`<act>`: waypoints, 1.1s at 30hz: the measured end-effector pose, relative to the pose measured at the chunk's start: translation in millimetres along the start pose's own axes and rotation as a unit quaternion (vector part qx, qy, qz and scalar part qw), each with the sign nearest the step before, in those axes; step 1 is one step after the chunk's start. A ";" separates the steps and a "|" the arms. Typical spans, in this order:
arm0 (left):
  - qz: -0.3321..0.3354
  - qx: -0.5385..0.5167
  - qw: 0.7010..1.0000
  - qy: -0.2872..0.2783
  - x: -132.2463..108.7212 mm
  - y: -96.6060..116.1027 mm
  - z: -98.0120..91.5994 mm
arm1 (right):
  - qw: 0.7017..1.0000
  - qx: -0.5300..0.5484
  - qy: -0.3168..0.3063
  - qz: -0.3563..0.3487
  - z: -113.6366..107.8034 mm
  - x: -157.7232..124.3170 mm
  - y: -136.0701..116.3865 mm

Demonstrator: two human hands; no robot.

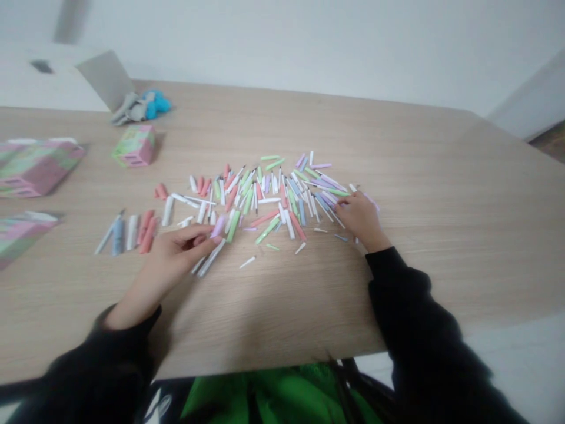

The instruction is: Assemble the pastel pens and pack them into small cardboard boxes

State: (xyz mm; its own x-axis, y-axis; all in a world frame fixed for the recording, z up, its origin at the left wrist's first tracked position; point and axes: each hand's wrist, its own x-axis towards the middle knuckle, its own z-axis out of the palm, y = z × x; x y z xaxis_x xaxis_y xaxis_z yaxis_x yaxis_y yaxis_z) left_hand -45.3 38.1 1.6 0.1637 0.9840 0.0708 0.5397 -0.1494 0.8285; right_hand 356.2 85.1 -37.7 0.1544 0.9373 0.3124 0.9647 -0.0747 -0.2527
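Note:
A wide spread of pen-like pieces [265,229] lies across the middle of the table: pink, green, lilac, blue and white tubes and caps, plus thin white sticks, some dark-tipped. My left hand [180,247] pinches a short lilac tube [218,226] between thumb and fingers at the spread's near left. Thin white sticks [210,259] lie just under that hand. At the right end, my right hand [358,217] reaches down into lilac and blue pieces, its fingers drawn together. Whatever its fingertips grip is hidden.
Left of the spread are pink tubes [147,231] and a blue one [117,237]. A pink-and-green box [136,145] stands behind them, with more such boxes [39,168] at the left edge. Grey and blue crumpled material [154,105] sits by a white box [53,76] near the wall.

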 end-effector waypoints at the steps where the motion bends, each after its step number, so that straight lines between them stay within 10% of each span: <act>1: -0.009 -0.036 0.999 0.002 -1.0 1.3 0.1 | 1.000 0.014 0.011 -0.002 -4.3 -0.6 -1.8; 12: -0.003 -0.129 0.991 -0.033 -2.6 6.2 5.1 | 0.920 0.221 -0.188 -0.263 -27.5 -63.2 -74.4; 26: 0.010 -0.198 0.976 -0.093 -0.7 -1.3 8.8 | 0.913 0.174 -0.178 -0.323 -0.7 -78.1 -136.3; 33: -0.001 -0.218 0.976 0.001 0.8 -0.3 2.1 | 0.898 0.171 -0.196 -0.354 15.2 -84.9 -155.2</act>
State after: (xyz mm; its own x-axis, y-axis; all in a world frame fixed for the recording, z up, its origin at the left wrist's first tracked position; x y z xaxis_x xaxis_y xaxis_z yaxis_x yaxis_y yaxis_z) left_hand -43.6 38.8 0.2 0.1615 0.9845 0.0687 0.1382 -0.0915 0.9862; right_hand 190.1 22.2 -38.9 -0.6245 0.7610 0.1757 0.6586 0.6341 -0.4052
